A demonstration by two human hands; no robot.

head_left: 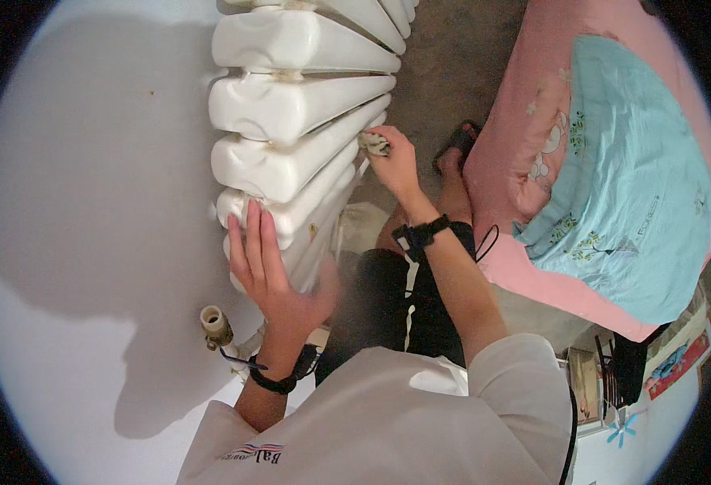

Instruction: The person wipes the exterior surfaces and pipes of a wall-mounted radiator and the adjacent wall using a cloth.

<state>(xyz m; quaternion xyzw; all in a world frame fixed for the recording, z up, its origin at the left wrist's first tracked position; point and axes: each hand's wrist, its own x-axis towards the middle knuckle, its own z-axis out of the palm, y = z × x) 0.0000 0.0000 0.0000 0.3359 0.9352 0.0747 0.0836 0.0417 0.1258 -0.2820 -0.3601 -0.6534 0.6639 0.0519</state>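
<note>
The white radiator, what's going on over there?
A person is at the white radiator with both hands. Their right hand grips a small crumpled cloth by the radiator's front side; whether it presses on it is hard to tell. Their left hand is open, fingers over the top of the nearer sections. To the right is a pink-covered bed.

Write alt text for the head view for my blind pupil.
A person's right hand holds a crumpled cloth beside a white radiator, the left hand spread over its near end. Pink and blue bedding lies to the right.
</note>
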